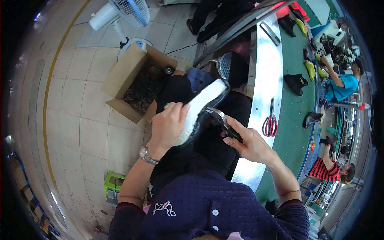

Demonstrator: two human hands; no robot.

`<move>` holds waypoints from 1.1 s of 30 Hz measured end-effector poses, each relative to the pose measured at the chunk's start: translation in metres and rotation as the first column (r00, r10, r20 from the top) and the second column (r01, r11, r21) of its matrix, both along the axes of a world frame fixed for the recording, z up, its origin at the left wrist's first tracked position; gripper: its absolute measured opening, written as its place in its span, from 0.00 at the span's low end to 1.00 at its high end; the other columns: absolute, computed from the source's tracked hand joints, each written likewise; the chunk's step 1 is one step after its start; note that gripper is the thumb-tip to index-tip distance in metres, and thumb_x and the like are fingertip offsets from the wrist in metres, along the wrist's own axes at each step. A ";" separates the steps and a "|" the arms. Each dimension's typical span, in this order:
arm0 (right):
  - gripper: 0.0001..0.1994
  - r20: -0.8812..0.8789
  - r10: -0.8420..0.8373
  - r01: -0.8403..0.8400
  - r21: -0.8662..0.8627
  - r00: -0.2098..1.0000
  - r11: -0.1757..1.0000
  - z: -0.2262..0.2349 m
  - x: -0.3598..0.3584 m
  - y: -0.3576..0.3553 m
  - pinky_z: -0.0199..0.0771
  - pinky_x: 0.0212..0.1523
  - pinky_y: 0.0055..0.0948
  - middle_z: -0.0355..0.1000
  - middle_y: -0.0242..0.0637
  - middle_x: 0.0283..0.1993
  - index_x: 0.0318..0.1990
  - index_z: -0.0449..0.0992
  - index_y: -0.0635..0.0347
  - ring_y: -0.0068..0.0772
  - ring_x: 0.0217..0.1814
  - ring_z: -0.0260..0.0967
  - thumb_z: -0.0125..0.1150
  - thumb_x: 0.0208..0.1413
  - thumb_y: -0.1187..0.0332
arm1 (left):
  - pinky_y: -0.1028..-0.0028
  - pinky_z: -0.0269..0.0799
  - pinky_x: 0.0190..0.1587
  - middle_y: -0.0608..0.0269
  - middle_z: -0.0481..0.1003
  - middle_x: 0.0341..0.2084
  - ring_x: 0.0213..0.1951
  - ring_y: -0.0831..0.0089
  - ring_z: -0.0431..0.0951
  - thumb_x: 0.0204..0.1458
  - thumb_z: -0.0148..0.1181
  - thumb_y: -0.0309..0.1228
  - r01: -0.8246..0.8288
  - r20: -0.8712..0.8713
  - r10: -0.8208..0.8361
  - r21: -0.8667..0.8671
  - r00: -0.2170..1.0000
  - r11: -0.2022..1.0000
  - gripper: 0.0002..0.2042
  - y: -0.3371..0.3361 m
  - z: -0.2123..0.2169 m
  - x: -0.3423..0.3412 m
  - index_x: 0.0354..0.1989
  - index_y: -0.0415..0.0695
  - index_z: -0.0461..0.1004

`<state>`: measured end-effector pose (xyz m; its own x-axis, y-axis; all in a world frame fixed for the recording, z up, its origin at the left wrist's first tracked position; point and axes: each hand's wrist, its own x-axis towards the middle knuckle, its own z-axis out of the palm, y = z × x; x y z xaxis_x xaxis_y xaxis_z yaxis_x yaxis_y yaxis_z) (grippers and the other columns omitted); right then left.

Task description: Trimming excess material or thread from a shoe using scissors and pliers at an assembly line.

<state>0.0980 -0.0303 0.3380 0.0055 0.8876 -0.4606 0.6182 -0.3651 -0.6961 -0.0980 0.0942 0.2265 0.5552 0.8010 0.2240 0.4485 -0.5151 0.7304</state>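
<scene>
Above my lap I hold a shoe (202, 102) with its white underside facing up and black material along its edge. My left hand (171, 123) is closed round its near end, a metal watch on the wrist. My right hand (251, 143) is closed on the dark handles of a pair of pliers (220, 118). The metal jaws meet the black edge of the shoe's right side; whether they pinch it I cannot tell. Red-handled scissors (270, 125) lie on the metal ledge (262, 76) to the right of my right hand.
Black shoes (295, 84) and yellow-green shoe forms (309, 70) stand on the green belt (286, 132) at right. An open cardboard box (124, 76) with dark scraps sits at left, near a fan (130, 14). Coworkers (342, 88) sit beyond the belt.
</scene>
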 end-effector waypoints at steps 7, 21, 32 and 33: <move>0.31 0.231 0.310 -0.262 -0.219 0.922 0.940 0.024 -0.014 0.040 0.74 0.32 0.40 0.76 0.46 0.31 0.69 0.53 0.54 0.47 0.26 0.76 0.57 0.60 0.68 | 0.65 0.73 0.26 0.49 0.75 0.23 0.25 0.56 0.77 0.59 0.54 0.30 0.192 0.245 -0.144 -0.183 0.959 0.964 0.10 -0.019 -0.010 -0.012 0.37 0.33 0.75; 0.33 0.251 0.334 -0.289 -0.200 0.908 0.936 -0.004 -0.010 0.014 0.76 0.28 0.45 0.75 0.48 0.30 0.70 0.49 0.38 0.52 0.26 0.74 0.56 0.60 0.69 | 0.73 0.63 0.59 0.64 0.60 0.64 0.60 0.75 0.64 0.66 0.43 0.40 0.725 0.587 0.433 -0.614 0.684 -0.313 0.30 -0.005 -0.022 0.013 0.73 0.49 0.40; 0.33 0.438 0.487 -0.475 -0.145 0.756 0.868 0.055 0.010 0.062 0.75 0.28 0.42 0.76 0.42 0.30 0.69 0.56 0.39 0.49 0.26 0.75 0.61 0.55 0.68 | 0.71 0.52 0.65 0.58 0.56 0.66 0.65 0.71 0.58 0.62 0.52 0.41 0.581 0.582 0.150 -0.812 0.799 0.058 0.37 -0.007 -0.029 0.031 0.74 0.50 0.36; 0.33 0.455 0.380 -0.453 0.060 0.805 0.889 0.049 0.011 0.068 0.75 0.27 0.41 0.76 0.42 0.30 0.69 0.57 0.38 0.49 0.26 0.75 0.61 0.55 0.68 | 0.71 0.50 0.66 0.58 0.56 0.66 0.65 0.71 0.57 0.62 0.53 0.40 0.531 0.530 0.108 -0.847 0.841 0.022 0.37 -0.005 -0.028 0.031 0.74 0.51 0.36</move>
